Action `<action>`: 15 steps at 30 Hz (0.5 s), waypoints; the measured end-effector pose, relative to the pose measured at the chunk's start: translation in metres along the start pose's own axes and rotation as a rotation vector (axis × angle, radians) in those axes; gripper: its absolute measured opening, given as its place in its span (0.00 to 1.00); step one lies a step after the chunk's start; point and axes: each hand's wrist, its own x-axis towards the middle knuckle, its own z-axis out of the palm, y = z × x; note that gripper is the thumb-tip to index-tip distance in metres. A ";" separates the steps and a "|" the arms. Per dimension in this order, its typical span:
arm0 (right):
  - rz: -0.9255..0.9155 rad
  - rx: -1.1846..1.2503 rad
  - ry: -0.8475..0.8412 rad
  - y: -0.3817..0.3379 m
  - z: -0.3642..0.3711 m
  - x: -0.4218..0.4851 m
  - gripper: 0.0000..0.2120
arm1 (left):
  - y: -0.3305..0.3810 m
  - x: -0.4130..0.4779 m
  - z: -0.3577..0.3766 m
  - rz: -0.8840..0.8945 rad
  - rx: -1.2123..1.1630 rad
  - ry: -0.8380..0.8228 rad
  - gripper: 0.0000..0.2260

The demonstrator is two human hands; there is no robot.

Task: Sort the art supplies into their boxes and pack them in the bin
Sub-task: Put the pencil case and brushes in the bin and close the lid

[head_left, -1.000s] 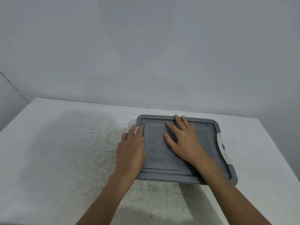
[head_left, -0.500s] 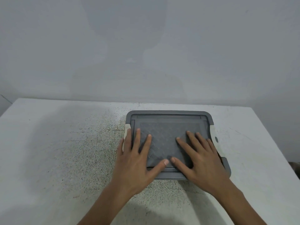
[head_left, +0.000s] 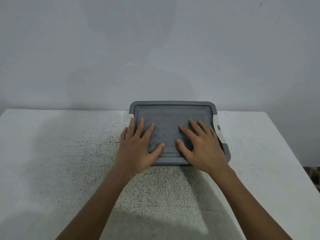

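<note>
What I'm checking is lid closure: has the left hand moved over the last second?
Yes. Against the grey plastic bin lid, the left hand went from its left edge rightward onto its top, fingers flat.

A grey bin lid lies flat on the white speckled desk, close to the pale wall. The left hand and the right hand both press down on it, fingers spread straight. A white latch shows at the lid's right edge.
</note>
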 end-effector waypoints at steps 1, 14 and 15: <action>-0.001 0.001 0.001 0.001 0.000 0.008 0.29 | -0.002 0.008 0.001 -0.003 0.005 -0.004 0.40; 0.005 0.071 0.098 0.020 0.008 0.098 0.21 | -0.024 0.096 0.006 -0.014 -0.104 0.066 0.31; 0.001 0.074 0.113 0.020 0.008 0.100 0.20 | -0.025 0.097 0.006 -0.010 -0.111 0.076 0.30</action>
